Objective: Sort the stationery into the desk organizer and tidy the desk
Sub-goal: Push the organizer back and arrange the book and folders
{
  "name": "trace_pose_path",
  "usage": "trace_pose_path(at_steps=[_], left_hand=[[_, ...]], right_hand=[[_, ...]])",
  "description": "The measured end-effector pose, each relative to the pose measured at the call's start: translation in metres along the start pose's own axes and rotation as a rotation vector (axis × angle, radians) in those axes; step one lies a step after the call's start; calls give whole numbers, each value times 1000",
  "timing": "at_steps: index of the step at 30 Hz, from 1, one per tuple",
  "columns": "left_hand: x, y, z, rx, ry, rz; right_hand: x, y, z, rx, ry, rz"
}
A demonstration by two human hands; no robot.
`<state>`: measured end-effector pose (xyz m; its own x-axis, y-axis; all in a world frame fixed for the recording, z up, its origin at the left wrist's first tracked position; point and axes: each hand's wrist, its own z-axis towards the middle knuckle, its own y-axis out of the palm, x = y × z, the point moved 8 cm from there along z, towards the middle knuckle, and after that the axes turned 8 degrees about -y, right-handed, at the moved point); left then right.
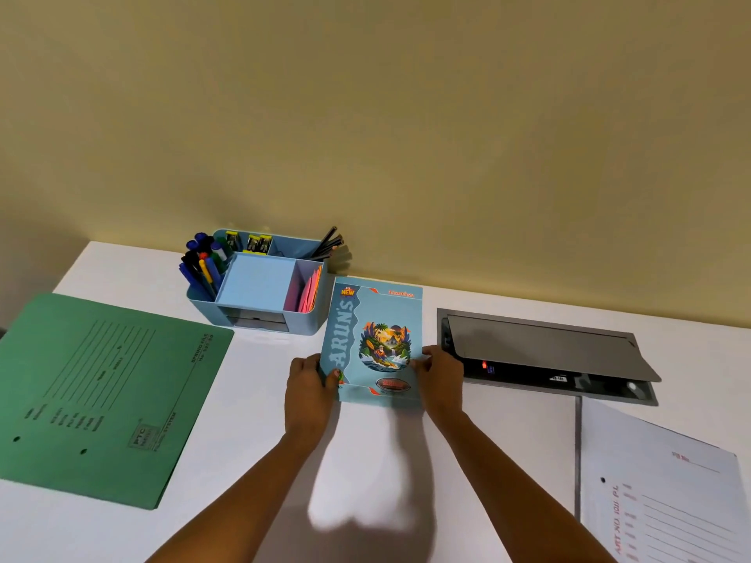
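Both hands hold the notebook (374,339) by its side edges: the left hand (309,384) grips with its thumb on the cover, and the right hand (441,375) pinches the opposite edge. The notebook sits just right of the organizer (313,319), close against its wall. This looks like the squaring-up step; next, the green folder (101,392) left of the organizer and the white folder (670,501) well to its right probably need gathering.

Office desk (252,400), file folders (101,392) (cable hatch (544,351)), desk organizer (260,286)
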<state>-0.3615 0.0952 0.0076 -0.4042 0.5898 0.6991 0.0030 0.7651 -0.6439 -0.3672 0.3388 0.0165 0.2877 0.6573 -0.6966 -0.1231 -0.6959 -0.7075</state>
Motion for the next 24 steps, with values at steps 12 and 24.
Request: trace_pose_path(at_steps=[12, 24], left_hand=[[-2, 8, -11, 88, 206, 255], [-9, 34, -13, -39, 331, 194]], right_hand=[[1, 25, -45, 3, -193, -16], [3, 40, -67, 52, -304, -11]])
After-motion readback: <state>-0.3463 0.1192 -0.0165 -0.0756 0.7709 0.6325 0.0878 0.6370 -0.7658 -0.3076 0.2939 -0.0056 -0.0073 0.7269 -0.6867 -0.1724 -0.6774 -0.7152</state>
